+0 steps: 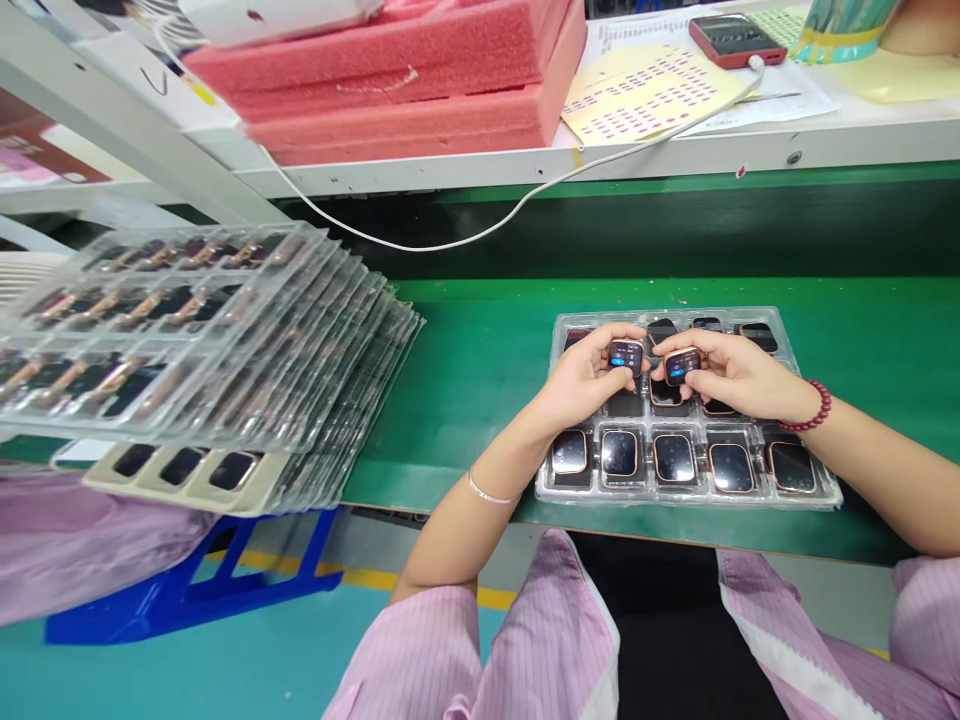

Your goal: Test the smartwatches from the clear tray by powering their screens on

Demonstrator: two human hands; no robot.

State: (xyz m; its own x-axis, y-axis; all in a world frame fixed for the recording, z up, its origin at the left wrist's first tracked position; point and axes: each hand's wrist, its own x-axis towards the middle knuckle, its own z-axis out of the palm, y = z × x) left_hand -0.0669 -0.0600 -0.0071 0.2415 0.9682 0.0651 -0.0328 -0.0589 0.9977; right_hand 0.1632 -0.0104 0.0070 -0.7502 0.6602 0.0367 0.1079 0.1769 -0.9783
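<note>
The green bench lies open between the tray stack, cut off at frame left, and the watch tray, right of centre near the front edge. Over partly obscured middle pockets, the left hand grasps one watch, the right hand another watch.

Looks like an electronics factory workshop tbh: big stack of clear plastic trays, rows of square gold-rimmed smartwatches, long green surface, white shelf, teal floor with a yellow stripe.
</note>
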